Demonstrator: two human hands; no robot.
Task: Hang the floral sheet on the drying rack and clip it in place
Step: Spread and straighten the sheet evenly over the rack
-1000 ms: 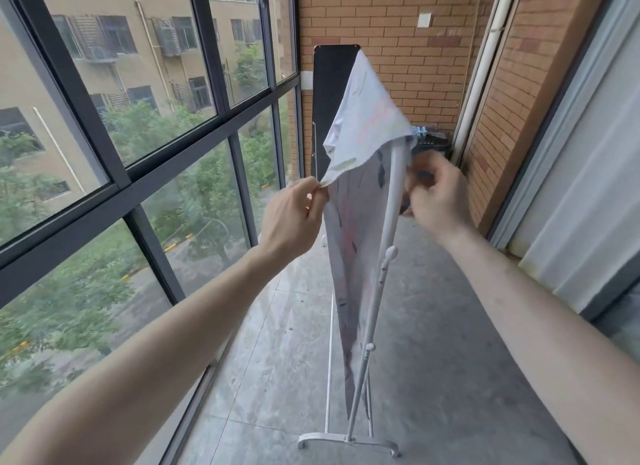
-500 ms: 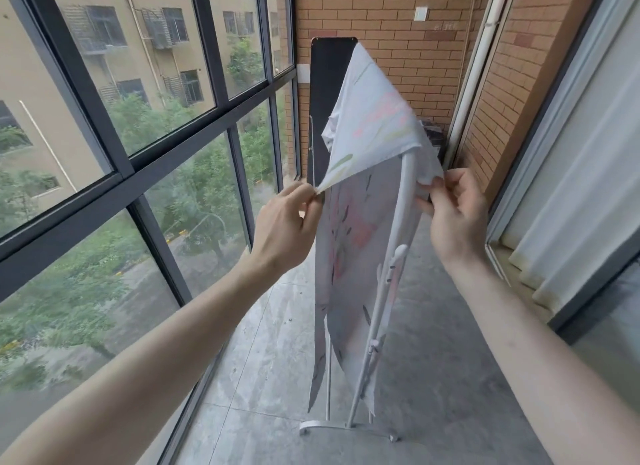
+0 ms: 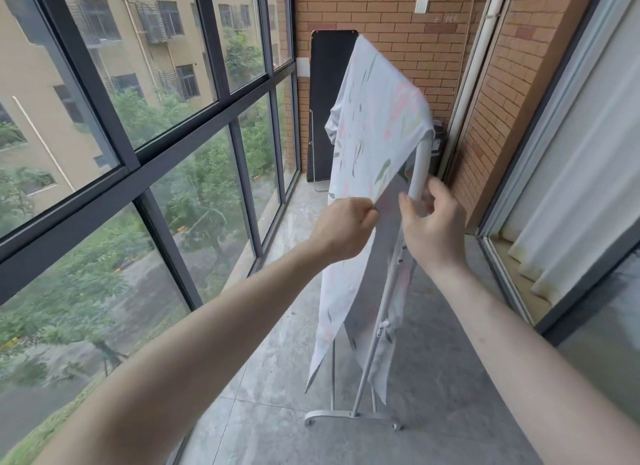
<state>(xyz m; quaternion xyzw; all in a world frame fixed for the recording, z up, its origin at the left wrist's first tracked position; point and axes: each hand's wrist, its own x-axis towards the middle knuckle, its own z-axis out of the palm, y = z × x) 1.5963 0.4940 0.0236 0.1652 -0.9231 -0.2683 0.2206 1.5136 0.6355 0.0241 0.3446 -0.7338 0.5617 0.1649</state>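
Pinching floral sheet (image 3: 377, 125) edge: left hand (image 3: 341, 227) | right hand (image 3: 431, 227) grip clamped on drying rack (image 3: 417, 173)

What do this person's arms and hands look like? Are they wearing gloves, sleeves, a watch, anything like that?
Both arms are bare all the way along what shows, with no sleeve in view. The left hand and right hand are bare too: no gloves, and no watch or bracelet at either wrist. No ring shows on the visible fingers.

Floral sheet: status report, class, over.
Left hand pinches floral sheet edge. Right hand at drying rack post. Sheet draped over rack; no clip visible.
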